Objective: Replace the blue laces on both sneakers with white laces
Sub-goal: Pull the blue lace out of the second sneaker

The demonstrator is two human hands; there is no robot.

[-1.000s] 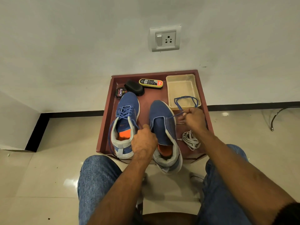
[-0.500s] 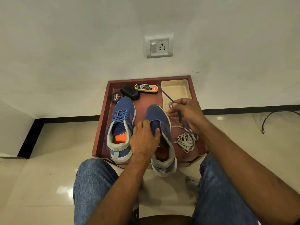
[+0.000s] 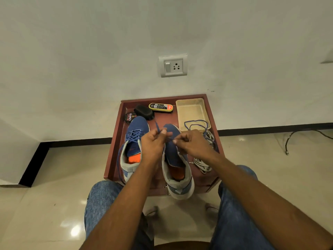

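- A blue lace (image 3: pixel 195 124) is pinched by both hands above the right sneaker (image 3: pixel 175 159), which stands at the centre of the low red bench (image 3: pixel 112 159) with its heel overhanging the near edge at 6 o'clock.
- The fingers of the left hand (image 3: pixel 153 143) are curled together, clamped on one end of the lace, which sticks up toward 12 o'clock.
- The fingers of the right hand (image 3: pixel 191 143) are likewise clamped on the lace; from there it runs out in a loose loop toward 2 o'clock, over the near rim of a beige tray (image 3: pixel 191 110).
- The left sneaker (image 3: pixel 134 141), at 9 o'clock of the hands, is seen laced in blue.
- White laces (image 3: pixel 202 164) are bundled on the bench at 4 o'clock of the right sneaker, just beside it.
- At 11 o'clock, along the far edge, a polish tin (image 3: pixel 129 117), a black brush (image 3: pixel 144 111) and a yellow-edged container (image 3: pixel 161 107) are lined up.
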